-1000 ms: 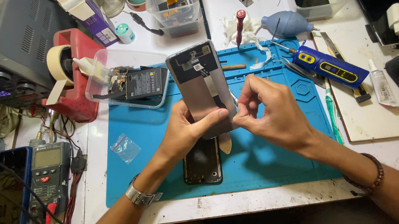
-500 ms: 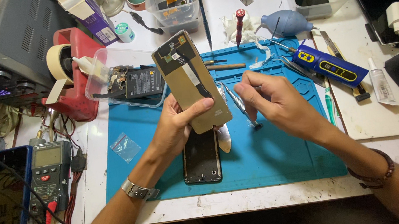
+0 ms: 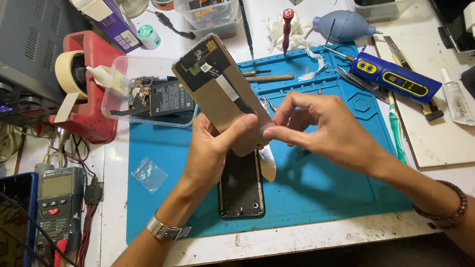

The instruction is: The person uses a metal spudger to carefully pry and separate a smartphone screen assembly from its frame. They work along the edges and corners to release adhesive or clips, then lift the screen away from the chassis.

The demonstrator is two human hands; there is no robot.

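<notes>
Bare blue mat point(image 3: 338, 193) is lying open at lower centre and right; the plastic tray point(image 3: 128, 98) (upper left) and soldering tool point(image 3: 393, 76) (upper right) are crowding the edges.

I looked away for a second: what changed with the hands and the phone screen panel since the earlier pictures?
The right hand came back from the right to the lower edge of the screen panel, fingertips pinching there; half a second ago it was off the panel, holding tweezers. The left hand kept hold of the panel, still tilted up-left. The phone frame stayed flat on the blue mat.
</notes>
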